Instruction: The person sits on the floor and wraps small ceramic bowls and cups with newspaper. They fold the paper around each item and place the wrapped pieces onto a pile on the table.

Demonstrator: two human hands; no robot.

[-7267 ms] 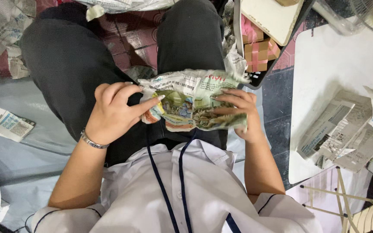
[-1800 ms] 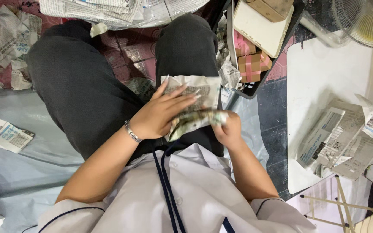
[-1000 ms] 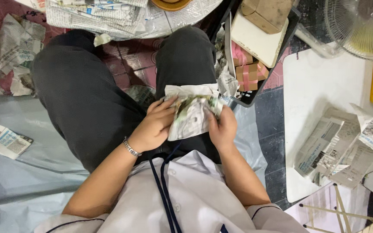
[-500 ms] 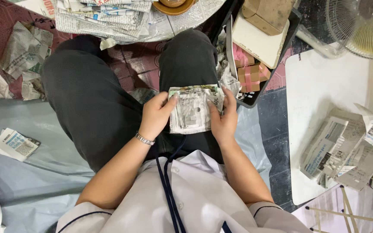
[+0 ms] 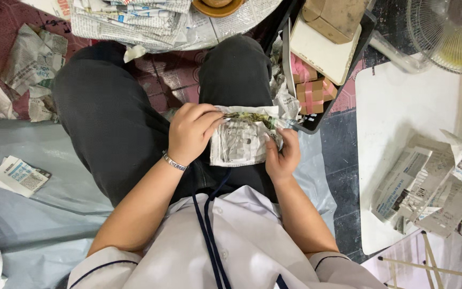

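Observation:
A small packet wrapped in newspaper (image 5: 241, 140) rests on my lap, over my dark trousers. My left hand (image 5: 191, 131) grips its left edge, fingers curled over the top fold. My right hand (image 5: 283, 155) holds the right side, thumb pressing the paper. Whatever is inside the wrapping is hidden; a greenish printed strip shows along the top edge.
A pile of newspaper sheets (image 5: 135, 21) lies ahead of my knees. A black tray (image 5: 316, 96) with pink-banded brown blocks sits at my right knee, beside a white board (image 5: 402, 134) carrying folded newspaper pieces (image 5: 429, 187). A fan (image 5: 450, 32) stands top right. A folded paper (image 5: 20, 174) lies left.
The crumpled newspaper sheet has been folded down into a compact rectangular packet. Both hands have drawn in close to its edges and now press the folds.

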